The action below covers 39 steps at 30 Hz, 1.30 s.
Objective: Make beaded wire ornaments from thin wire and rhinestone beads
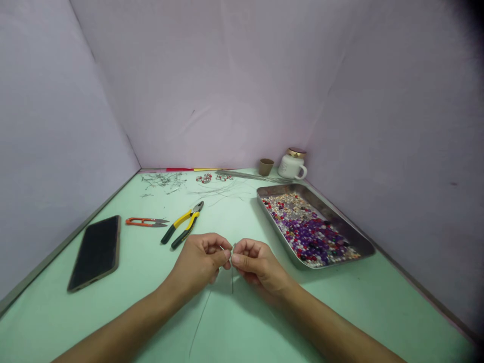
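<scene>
My left hand [207,257] and my right hand [259,262] meet fingertip to fingertip above the green tabletop, both closed in a pinch. Between them is a thin wire [232,282], with one end hanging straight down below the fingers. Another long strand [199,322] trails from under my left hand toward the near edge. Fingers hide most of the part being gripped. Just beyond my left hand lie yellow-and-black pliers [183,225], jaws pointing away.
A metal tray [282,233] of mixed beads lies at right. Left are a phone [95,253] and orange thread snips [146,222]. Behind are wire scraps [164,180], beaded pieces [204,178], loose wires [221,190], a brown cup [266,167] and a lidded white mug [292,166].
</scene>
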Each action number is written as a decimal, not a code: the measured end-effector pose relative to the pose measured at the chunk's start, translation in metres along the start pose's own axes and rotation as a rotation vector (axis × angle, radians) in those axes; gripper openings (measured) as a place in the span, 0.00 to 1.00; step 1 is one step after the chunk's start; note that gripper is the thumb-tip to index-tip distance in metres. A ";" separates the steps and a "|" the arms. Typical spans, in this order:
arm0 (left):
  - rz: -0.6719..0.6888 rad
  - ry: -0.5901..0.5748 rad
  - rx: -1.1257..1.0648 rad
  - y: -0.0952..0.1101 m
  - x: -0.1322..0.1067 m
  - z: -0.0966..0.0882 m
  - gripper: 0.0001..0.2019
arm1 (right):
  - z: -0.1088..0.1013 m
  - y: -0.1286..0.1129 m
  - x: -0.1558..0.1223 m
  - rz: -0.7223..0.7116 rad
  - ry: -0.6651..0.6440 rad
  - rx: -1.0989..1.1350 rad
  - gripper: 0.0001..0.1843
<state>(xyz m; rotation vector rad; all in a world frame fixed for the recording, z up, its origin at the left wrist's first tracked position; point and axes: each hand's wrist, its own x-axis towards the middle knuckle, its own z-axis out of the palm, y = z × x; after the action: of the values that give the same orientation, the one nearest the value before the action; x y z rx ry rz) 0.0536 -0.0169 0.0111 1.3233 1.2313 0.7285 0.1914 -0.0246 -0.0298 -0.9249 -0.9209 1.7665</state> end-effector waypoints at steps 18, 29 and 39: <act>0.011 -0.036 0.157 -0.008 0.006 -0.002 0.06 | -0.002 0.001 0.001 -0.139 0.209 -0.410 0.07; -0.001 -0.045 0.215 -0.008 0.006 0.000 0.08 | 0.004 -0.004 -0.005 -0.144 0.232 -0.549 0.05; 0.015 -0.084 0.327 -0.013 0.008 -0.004 0.07 | -0.001 -0.005 -0.007 -0.195 0.131 -0.692 0.04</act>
<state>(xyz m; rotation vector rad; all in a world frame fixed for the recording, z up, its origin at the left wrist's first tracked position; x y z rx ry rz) 0.0490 -0.0100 -0.0025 1.6144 1.3113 0.4889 0.1956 -0.0296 -0.0246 -1.3075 -1.5179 1.2077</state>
